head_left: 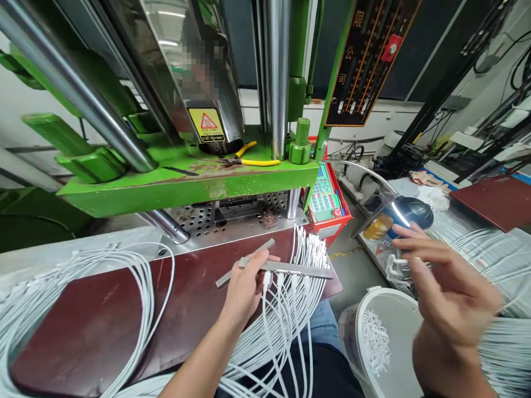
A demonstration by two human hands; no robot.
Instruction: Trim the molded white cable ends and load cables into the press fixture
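Note:
My left hand is closed on the left end of a narrow metal mold bar. Several white cable connectors sit along the bar's near edge, their cables hanging towards me. Under that hand a second metal bar lies on the dark red board. My right hand is raised at the right with its fingers apart, slightly blurred. A small white plastic scrap shows just beside its fingertips; whether they touch it is unclear.
A green press stands ahead, yellow-handled pliers on its plate. Coiled white cables lie at left, a connector bundle at the board's right. Below my right hand is a white bucket containing white scraps. A red control box stands behind.

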